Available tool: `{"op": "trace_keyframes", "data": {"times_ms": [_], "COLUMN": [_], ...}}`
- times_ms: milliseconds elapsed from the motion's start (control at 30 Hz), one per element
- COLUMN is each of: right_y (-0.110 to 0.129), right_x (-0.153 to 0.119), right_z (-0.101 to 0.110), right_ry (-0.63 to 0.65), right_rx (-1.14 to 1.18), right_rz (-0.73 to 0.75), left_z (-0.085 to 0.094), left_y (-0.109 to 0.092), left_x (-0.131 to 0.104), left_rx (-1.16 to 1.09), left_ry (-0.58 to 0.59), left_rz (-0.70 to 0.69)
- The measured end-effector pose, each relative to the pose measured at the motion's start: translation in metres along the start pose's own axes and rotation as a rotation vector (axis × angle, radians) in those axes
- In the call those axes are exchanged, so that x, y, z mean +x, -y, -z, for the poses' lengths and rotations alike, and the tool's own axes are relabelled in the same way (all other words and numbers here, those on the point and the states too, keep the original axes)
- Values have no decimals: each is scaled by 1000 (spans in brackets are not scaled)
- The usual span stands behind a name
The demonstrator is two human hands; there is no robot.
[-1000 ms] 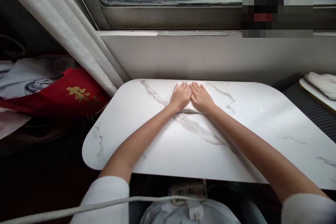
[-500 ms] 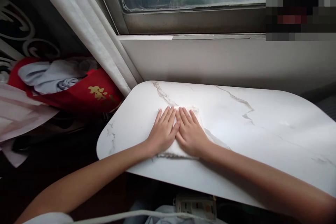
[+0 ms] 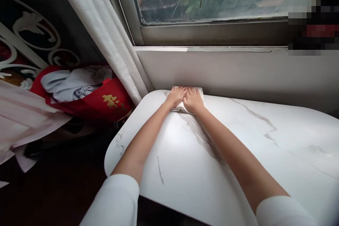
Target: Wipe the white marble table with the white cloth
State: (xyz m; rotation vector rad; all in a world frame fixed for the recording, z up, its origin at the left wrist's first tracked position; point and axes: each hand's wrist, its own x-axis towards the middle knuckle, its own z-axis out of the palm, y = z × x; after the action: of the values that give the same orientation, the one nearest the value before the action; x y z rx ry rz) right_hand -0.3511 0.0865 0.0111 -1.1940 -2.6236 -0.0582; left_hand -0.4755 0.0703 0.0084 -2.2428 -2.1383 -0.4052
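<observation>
My left hand (image 3: 175,97) lies flat on a white cloth (image 3: 182,108), fingers stretched toward the wall. Close against it, my right hand (image 3: 194,101) presses on the same cloth with its fingers extended too. Under the cloth is a white table top (image 3: 180,152) with grey-brown marble veins. The cloth is at the table's far edge, and its far side comes up to the wall. Most of the cloth is hidden beneath my palms and fingers.
A grey-white wall (image 3: 225,70) and a window frame (image 3: 212,35) stand behind the table. On the left hangs a pale curtain (image 3: 106,35). Beside it is a red bag (image 3: 92,107) with bluish-grey fabric (image 3: 71,83) in it, near pink cloth (image 3: 26,116).
Both hands have slid the cloth away from me, from the middle of the table to its far edge. My arms are now stretched further out, and the view has shifted.
</observation>
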Motion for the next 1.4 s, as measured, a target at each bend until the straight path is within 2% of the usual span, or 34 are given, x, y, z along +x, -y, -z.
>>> {"op": "trace_keyframes", "data": {"times_ms": [100,167,267,400,533,633,700,800,933,1067,1167,1267,1400], "right_y": [6,17,46,95,139,162,171,171,147,114,98,94,98], "right_x": [-19,-42,-89,-159,-203,-206,-192,-155,-82,-13,19,30,20], "right_z": [4,9,19,38,55,56,50,34,12,-6,-15,-18,-15], "right_ry": [1,5,-8,24,60,64,48,27,33,26,1,-28,-24], "right_rx": [-5,2,35,138,287,369,393,392,342,268,228,212,214], "right_rz": [36,56,85,161,304,357,359,331,240,108,22,6,41], "left_z": [1,5,17,39,58,66,67,64,50,34,28,27,30], "left_y": [-7,-14,-25,-36,-30,-12,4,31,65,85,91,91,88], "left_x": [-21,-47,-103,-196,-273,-300,-298,-268,-186,-93,-49,-38,-54], "left_rx": [28,34,-3,-51,-36,-15,-8,-16,-31,-18,-18,-30,-34], "left_ry": [-1,3,19,19,18,31,35,49,59,82,83,63,46], "left_rz": [-8,-21,-54,-107,-120,-86,-50,0,35,49,55,37,15]}}
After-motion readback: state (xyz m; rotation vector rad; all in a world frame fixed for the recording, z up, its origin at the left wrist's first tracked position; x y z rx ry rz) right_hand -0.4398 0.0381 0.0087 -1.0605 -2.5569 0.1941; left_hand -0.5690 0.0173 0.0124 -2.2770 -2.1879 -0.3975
